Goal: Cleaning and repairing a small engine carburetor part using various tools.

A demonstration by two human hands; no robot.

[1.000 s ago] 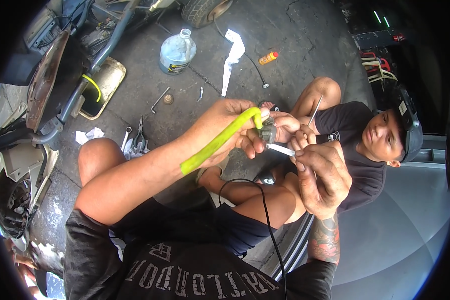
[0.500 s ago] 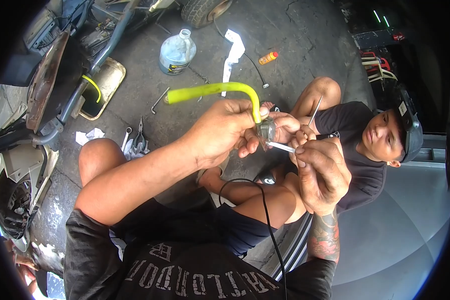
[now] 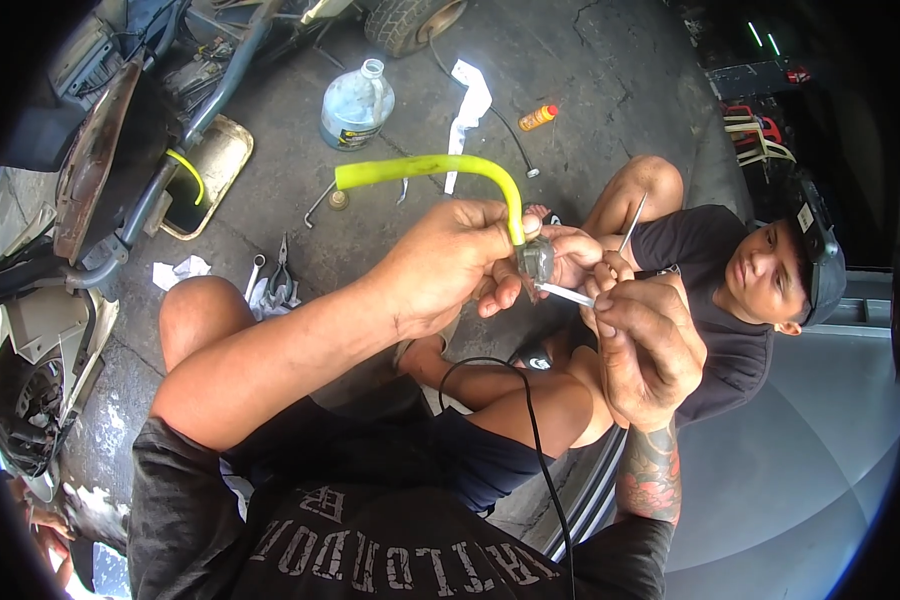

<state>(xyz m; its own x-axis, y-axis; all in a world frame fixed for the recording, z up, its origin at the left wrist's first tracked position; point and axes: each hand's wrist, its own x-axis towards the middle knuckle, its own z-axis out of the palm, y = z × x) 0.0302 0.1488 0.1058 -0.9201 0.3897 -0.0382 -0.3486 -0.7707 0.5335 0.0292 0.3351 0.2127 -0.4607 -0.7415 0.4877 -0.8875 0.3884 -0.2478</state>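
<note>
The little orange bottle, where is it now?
In the head view, the orange bottle is on the floor, upper right of centre, with the long white strip left of it and the cord's pale tip below.

T-shirt black, faded toward charcoal; left sleeve short, loose, creased. Across the chest, pale block lettering, print cracked. Shorts dark navy. Thin black cable runs over lap and shirt front. Left hand and right hand bare. Right forearm bears a tattoo, red with dark linework, perhaps floral; shadow blurs detail.
</note>
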